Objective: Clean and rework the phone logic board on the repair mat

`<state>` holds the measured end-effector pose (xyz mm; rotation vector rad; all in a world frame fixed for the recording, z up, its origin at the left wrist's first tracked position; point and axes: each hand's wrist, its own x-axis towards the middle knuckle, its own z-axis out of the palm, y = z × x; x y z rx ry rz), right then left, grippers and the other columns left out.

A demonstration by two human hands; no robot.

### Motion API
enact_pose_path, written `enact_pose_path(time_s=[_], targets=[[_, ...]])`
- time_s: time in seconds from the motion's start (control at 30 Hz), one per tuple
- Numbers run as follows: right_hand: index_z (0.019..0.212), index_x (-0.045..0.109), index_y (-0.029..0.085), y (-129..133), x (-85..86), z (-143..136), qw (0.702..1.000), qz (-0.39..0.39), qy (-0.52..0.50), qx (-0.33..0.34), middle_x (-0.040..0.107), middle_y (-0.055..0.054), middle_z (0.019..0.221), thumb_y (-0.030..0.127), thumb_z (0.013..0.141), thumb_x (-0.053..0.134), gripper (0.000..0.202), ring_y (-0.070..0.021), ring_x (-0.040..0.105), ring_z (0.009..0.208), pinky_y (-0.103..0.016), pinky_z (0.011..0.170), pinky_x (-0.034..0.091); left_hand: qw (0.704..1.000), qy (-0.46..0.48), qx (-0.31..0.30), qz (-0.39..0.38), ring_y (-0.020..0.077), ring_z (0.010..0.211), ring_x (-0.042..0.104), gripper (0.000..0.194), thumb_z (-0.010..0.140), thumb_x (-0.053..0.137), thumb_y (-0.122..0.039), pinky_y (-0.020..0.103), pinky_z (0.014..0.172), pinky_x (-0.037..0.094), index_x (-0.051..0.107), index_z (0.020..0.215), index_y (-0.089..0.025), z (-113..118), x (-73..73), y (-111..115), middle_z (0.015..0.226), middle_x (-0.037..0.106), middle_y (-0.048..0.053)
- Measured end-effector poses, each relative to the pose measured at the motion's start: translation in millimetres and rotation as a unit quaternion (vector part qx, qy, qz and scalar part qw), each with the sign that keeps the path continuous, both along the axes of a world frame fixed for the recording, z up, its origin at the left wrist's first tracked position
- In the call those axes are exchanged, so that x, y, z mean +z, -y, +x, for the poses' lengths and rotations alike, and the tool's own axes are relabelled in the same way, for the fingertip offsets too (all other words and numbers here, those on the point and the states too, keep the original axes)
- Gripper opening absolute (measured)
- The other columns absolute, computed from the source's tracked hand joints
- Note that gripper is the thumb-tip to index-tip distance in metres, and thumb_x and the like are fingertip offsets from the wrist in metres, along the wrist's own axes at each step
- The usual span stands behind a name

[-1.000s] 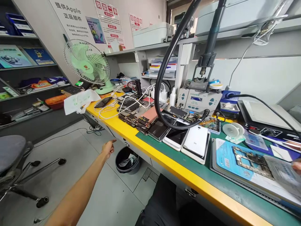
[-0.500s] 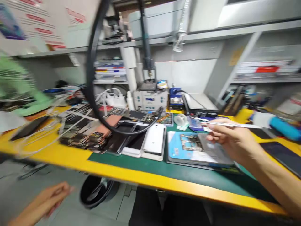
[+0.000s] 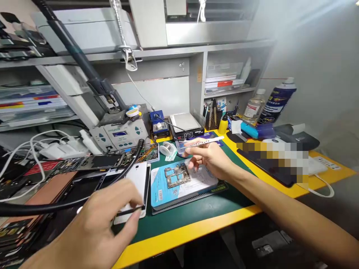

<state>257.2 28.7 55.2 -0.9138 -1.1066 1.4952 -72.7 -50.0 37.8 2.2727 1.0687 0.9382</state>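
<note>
My right hand is closed on a pair of white tweezers with small holes along the shaft. It hovers over the right part of a blue and white booklet-like pack. A phone circuit board with cut-outs lies flat on that pack, left of my fingers. My left hand is in the air at the front left, fingers bent and thumb apart, with nothing between them. Behind it, a white phone lies partly hidden on another device.
A black hose arcs across the left side. Behind stand a grey hot-air station, a solder spool and a blue soldering unit. To the right are a spray can, a clear bottle and a dark phone.
The view has turned right. My left hand has risen from below the table edge to above the table's left part. My right hand still holds the tweezers, now nearer the board.
</note>
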Motion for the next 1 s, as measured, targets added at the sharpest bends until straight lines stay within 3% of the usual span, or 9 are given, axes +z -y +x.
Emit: enact_pose_path(time_s=[0.07, 0.13, 0.23, 0.37, 0.53, 0.67, 0.8, 1.0], targets=[[0.096, 0.076, 0.017, -3, -2.2, 1, 1.000, 0.004, -0.008, 0.002, 0.079, -0.007, 0.080, 0.020, 0.072, 0.084, 0.026, -0.0188, 0.073, 0.054, -0.024, 0.043, 0.049, 0.981, -0.139, -0.048, 0.126, 0.0229, 0.083, 0.064, 0.008, 0.092, 0.069, -0.025, 0.036, 0.077, 0.050, 0.068, 0.100, -0.024, 37, 19.2, -35, 0.093, 0.071, 0.006], [0.093, 0.077, 0.016, -4, -3.2, 1, 1.000, 0.007, -0.017, -0.002, 0.079, -0.006, 0.079, 0.020, 0.070, 0.081, 0.024, -0.0183, 0.073, 0.054, -0.024, 0.045, 0.050, 0.973, -0.166, -0.060, 0.147, 0.0255, 0.091, 0.065, 0.015, 0.094, 0.066, -0.029, 0.039, 0.085, 0.051, 0.068, 0.107, -0.022, 61, 26.8, -62, 0.102, 0.072, 0.010], [0.092, 0.076, 0.016, -4, -2.3, 1, 0.999, 0.001, -0.041, 0.005, 0.079, -0.005, 0.079, 0.021, 0.067, 0.080, 0.026, -0.0196, 0.075, 0.058, -0.025, 0.048, 0.053, 0.967, -0.193, -0.074, 0.146, 0.0291, 0.105, 0.067, 0.035, 0.094, 0.071, -0.039, 0.042, 0.096, 0.050, 0.066, 0.122, -0.020, 70, 20.8, -81, 0.117, 0.073, 0.013], [0.087, 0.076, 0.017, -1, 0.1, 3, 0.999, 0.018, -0.039, 0.033, 0.077, -0.005, 0.073, 0.030, 0.074, 0.084, 0.020, -0.0205, 0.075, 0.060, -0.026, 0.049, 0.053, 0.964, -0.206, -0.078, 0.148, 0.0321, 0.117, 0.066, 0.055, 0.091, 0.077, -0.046, 0.045, 0.107, 0.045, 0.060, 0.136, -0.020, 59, 6.5, -80, 0.130, 0.071, 0.014], [0.085, 0.069, 0.019, 5, 1.5, 3, 0.997, 0.056, 0.048, -0.008, 0.074, -0.001, 0.066, 0.035, 0.084, 0.083, 0.021, -0.0187, 0.073, 0.057, -0.025, 0.050, 0.051, 0.966, -0.190, -0.058, 0.165, 0.0338, 0.125, 0.065, 0.070, 0.087, 0.082, -0.046, 0.043, 0.111, 0.042, 0.054, 0.147, -0.025, 50, -3.0, -74, 0.138, 0.070, 0.012], [0.086, 0.066, 0.020, 9, 4.5, 0, 0.994, 0.038, 0.100, -0.002, 0.078, -0.003, 0.071, 0.042, 0.086, 0.086, 0.030, -0.0195, 0.074, 0.059, -0.026, 0.052, 0.055, 0.975, -0.137, -0.037, 0.170, 0.0326, 0.125, 0.066, 0.064, 0.089, 0.079, -0.040, 0.043, 0.111, 0.045, 0.056, 0.148, -0.028, 53, -9.3, -68, 0.136, 0.072, 0.009], [0.088, 0.069, 0.018, 8, 5.0, 0, 0.991, 0.004, 0.134, 0.028, 0.077, -0.004, 0.064, 0.042, 0.085, 0.091, 0.033, -0.0155, 0.068, 0.055, -0.023, 0.053, 0.055, 0.970, -0.138, -0.013, 0.198, 0.0284, 0.132, 0.059, 0.057, 0.094, 0.072, -0.034, 0.044, 0.119, 0.040, 0.055, 0.147, -0.022, 58, -14.5, -62, 0.137, 0.068, 0.009], [0.079, 0.059, 0.019, 7, 0.6, -2, 0.992, -0.024, 0.112, 0.049, 0.073, 0.000, 0.065, 0.042, 0.085, 0.091, 0.040, -0.0131, 0.066, 0.047, -0.016, 0.038, 0.042, 0.968, -0.124, -0.011, 0.216, 0.0212, 0.126, 0.058, 0.046, 0.097, 0.066, -0.025, 0.035, 0.119, 0.036, 0.056, 0.141, -0.015, 68, -15.3, -58, 0.131, 0.067, 0.009]])
